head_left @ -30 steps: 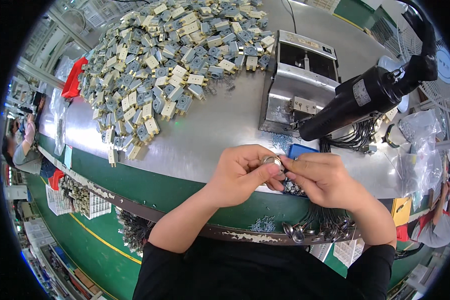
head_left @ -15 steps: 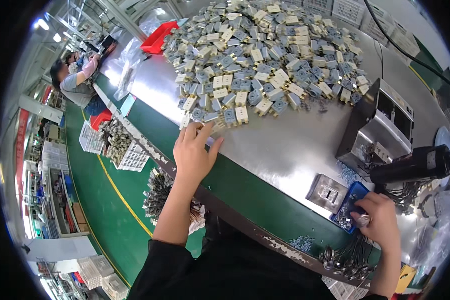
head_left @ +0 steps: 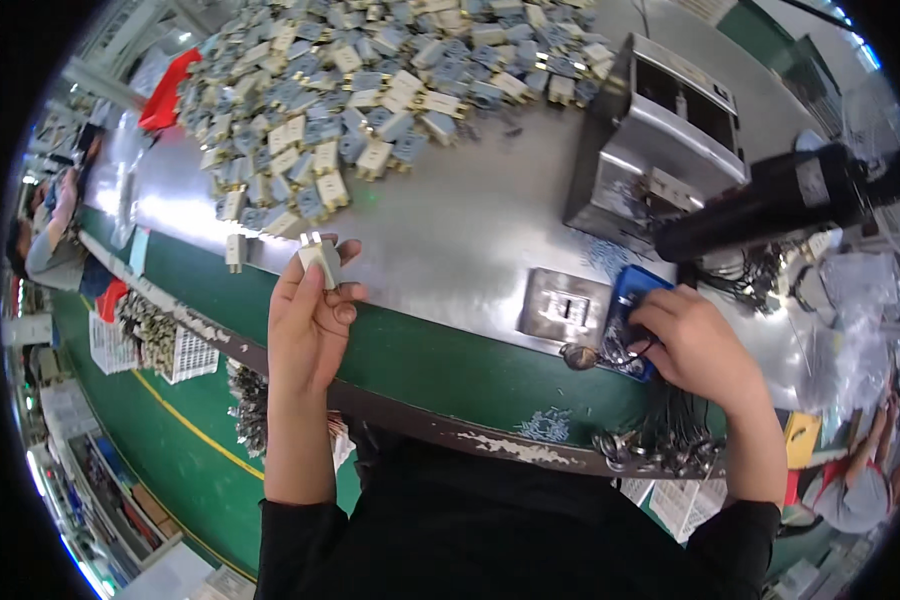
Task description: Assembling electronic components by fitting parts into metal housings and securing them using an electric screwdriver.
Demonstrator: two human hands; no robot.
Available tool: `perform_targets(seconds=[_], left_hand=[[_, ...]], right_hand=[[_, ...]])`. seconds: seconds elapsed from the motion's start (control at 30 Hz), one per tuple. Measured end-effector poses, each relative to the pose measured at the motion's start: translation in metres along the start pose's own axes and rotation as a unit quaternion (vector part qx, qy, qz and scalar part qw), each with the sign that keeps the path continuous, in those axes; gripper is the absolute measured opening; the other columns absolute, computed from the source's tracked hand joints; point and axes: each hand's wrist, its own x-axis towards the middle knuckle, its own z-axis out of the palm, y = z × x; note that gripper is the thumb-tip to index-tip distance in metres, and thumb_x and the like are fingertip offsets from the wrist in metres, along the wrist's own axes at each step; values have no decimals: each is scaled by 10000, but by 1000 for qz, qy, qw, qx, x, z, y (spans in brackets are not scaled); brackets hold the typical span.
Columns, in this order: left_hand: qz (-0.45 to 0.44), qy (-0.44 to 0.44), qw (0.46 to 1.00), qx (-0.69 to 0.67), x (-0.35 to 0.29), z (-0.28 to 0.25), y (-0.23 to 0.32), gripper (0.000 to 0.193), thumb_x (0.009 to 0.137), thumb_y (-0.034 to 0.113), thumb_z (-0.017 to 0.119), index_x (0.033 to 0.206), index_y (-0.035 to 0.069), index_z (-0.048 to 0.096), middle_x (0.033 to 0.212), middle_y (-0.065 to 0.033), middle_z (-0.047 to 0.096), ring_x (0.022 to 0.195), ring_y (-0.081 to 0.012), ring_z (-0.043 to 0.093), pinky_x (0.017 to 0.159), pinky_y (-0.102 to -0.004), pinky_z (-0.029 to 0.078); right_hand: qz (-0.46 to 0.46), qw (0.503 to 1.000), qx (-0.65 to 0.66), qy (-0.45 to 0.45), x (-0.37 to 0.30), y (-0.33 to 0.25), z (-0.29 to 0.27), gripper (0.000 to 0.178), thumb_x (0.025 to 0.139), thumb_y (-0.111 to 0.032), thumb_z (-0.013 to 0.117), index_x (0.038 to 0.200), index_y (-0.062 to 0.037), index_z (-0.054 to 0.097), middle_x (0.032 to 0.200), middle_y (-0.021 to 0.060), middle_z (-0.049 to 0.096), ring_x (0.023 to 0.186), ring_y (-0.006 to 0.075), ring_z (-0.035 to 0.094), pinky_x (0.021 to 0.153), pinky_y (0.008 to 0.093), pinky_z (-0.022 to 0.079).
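- While many plugs (head_left: 370,90) are left in the heap, one plug (head_left: 320,262) is pinched by the left hand (head_left: 308,320).
- The small parts in the blue tray (head_left: 632,305) are touched by the curled fingers of the right hand (head_left: 695,345); no grip can be told.

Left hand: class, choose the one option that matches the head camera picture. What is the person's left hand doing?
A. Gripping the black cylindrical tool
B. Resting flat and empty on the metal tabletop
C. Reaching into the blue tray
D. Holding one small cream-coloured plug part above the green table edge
D: the left hand pinches a single cream plug part between thumb and fingers, near the big pile of similar parts; it is the right hand that is at the blue tray.
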Motion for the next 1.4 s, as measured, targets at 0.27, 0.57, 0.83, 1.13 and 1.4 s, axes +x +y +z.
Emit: perform_targets(seconds=[0.27,0.57,0.83,1.13,1.4], left_hand=[[-80,-107,990,-49,23,55,-31,439,1065,104,591,1478,-26,523,1295,-230,677,1025,-261,740,883,-349,623],[227,-240,851,409,8,105,-37,435,773,-83,853,1185,-16,730,1186,-164,729,1105,-246,713,952,-351,563],[232,-254,809,477,17,128,-39,314,775,38,891,1062,36,764,1075,-123,763,1010,-224,747,852,-324,596],[303,-349,731,502,43,131,-92,231,770,124,896,962,56,788,1049,-69,796,1034,-265,751,875,-378,610],[299,-353,734,497,48,133,-98,189,789,116,877,960,69,813,1103,-48,799,1075,-263,741,889,-384,610]], right_hand=[[-15,1000,-4,-8,-4,15,4,157,760,34,700,896,-5,632,914,145,649,849,386,616,767,460,494],[23,991,118,65,-17,4,-17,283,732,78,672,997,10,599,973,160,672,916,381,683,799,403,545],[-56,984,109,133,-19,15,-13,263,708,108,658,927,-14,736,917,116,700,819,287,706,712,361,569],[-51,977,120,171,-21,14,-18,233,731,81,698,906,-34,799,901,93,704,810,247,716,686,342,570],[-54,966,153,203,-18,13,-18,193,769,58,756,936,-29,798,900,97,733,788,240,719,670,335,571]])
